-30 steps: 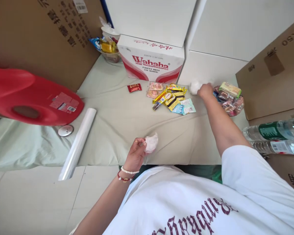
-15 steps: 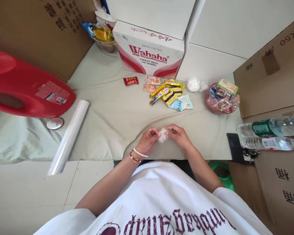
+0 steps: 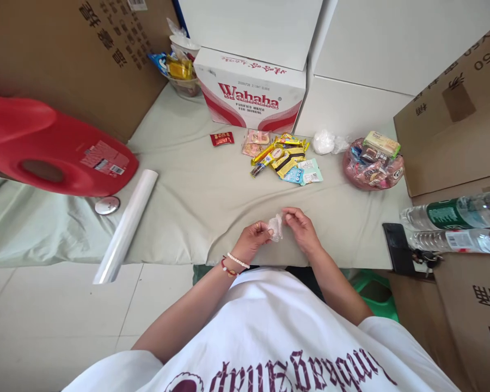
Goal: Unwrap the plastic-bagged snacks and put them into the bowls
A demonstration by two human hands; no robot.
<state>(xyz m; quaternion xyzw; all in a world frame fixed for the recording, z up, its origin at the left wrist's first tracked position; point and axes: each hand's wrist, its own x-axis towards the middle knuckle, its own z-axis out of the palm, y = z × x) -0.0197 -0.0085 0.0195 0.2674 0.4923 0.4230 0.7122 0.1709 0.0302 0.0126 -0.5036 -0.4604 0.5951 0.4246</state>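
My left hand [image 3: 253, 239] pinches a crumpled clear plastic bag [image 3: 275, 227] between thumb and fingers, just above the cloth near the table's front edge. A beaded bracelet circles that wrist. Close to the right side of the bag, my right hand [image 3: 304, 231] has its thumb and index finger drawn together; whether they hold a thin edge of the plastic is too small to tell. Beyond the hands lies a pile of small wrapped snacks [image 3: 286, 155], with a red packet [image 3: 222, 139] to its left. Two balled plastic bags [image 3: 324, 142] rest to its right.
A pink bowl of snacks [image 3: 373, 166] stands at right, near plastic bottles [image 3: 459, 213] and a phone [image 3: 398, 249]. On the left are a red jug [image 3: 61, 147], a round tin [image 3: 107, 205] and a film roll [image 3: 126, 226] overhanging the edge. A Wahaha box [image 3: 251, 95] stands behind.
My right hand has drawn slightly away from the plastic bag, which is now more opened out in my left fingers. The camera view has shifted a little.
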